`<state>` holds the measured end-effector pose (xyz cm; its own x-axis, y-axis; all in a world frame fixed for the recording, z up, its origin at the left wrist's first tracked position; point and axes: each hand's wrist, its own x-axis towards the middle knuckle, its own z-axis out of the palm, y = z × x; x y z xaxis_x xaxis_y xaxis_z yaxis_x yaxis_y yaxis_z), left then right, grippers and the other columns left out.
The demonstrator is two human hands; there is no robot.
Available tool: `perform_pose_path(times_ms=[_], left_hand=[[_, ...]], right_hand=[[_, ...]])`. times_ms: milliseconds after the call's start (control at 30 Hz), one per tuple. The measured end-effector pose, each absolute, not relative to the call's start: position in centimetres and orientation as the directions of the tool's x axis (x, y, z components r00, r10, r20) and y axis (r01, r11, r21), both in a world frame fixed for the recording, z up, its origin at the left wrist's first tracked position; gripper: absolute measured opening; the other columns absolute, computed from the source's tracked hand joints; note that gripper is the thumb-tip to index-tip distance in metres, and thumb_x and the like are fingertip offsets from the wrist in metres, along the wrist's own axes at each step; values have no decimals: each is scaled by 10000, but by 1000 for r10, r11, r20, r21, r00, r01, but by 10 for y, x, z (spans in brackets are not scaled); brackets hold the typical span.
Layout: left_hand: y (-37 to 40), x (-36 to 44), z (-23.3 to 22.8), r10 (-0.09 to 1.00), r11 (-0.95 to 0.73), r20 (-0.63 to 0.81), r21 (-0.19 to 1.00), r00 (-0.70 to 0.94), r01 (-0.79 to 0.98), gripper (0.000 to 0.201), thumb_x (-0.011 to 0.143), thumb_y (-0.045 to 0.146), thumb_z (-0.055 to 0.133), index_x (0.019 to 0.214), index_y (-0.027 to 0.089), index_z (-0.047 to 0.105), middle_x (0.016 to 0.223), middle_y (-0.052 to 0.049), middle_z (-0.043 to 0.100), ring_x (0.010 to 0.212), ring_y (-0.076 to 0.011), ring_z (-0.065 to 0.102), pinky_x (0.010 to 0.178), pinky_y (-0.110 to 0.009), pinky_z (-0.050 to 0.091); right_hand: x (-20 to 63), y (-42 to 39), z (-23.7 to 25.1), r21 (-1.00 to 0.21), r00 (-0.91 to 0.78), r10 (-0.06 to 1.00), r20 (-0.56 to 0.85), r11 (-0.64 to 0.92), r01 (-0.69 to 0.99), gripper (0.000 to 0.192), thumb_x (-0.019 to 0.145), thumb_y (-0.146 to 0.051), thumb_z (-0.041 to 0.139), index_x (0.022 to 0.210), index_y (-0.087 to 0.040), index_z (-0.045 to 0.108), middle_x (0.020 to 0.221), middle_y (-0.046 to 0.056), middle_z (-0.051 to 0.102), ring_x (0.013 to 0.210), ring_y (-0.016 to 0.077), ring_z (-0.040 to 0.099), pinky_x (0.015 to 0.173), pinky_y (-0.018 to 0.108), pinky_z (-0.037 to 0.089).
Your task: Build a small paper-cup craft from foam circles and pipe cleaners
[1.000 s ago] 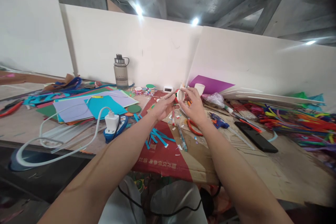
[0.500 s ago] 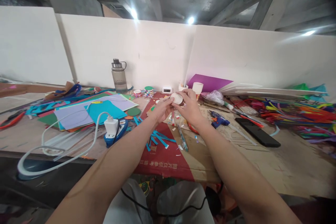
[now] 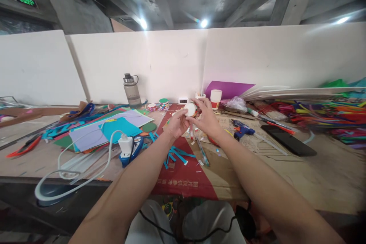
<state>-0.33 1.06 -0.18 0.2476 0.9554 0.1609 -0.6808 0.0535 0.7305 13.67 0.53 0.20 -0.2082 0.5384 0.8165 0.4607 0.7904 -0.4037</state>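
Observation:
Between both hands, above the cardboard, is a small round piece with a white face (image 3: 190, 109) and a coloured rim. My left hand (image 3: 177, 124) pinches its lower left side. Fingers of my right hand (image 3: 206, 113) curl over its right edge and partly hide it. Below the hands lie blue paper strips (image 3: 178, 153), a pen (image 3: 203, 153) and small paper scraps. Just behind stand a similar round piece with a green top (image 3: 164, 101) and a low white-topped one (image 3: 152, 106).
A water bottle (image 3: 132, 92) and a paper cup (image 3: 215, 98) stand near the white board. Coloured paper sheets (image 3: 94, 133) and a white charger plug (image 3: 126, 144) with its cable lie left. A blue glue gun (image 3: 244, 130), a phone (image 3: 287, 140) and colourful pipe cleaners (image 3: 337, 114) are right.
The round piece has turned in my hands, so its coloured rim now shows on the right. The whole view has shifted slightly; both hands still grip the piece.

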Motion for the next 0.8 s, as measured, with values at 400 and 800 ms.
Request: perform_pose_path(times_ms=[400,800], left_hand=[[8,3,-3,948,-88,255,787,192,-610,308,850,393,652,1040,150,652,952,-86,736,848,-173,692,733,-249,520],[26,-13,-5,961,154,29,773,276,-615,285,949,377,505,940,144,670,808,-74,730,645,-128,662,667,-240,541]], right_hand=[[143,18,-4,-314,-199,508,838,748,584,502,745,-228,705,1237,-215,607,1196,131,498,1160,311,471,1008,506,430],[144,11,3,-215,-385,446,808,831,513,517,787,-233,652,1297,-208,564,1220,129,590,1177,275,540,1045,473,439]])
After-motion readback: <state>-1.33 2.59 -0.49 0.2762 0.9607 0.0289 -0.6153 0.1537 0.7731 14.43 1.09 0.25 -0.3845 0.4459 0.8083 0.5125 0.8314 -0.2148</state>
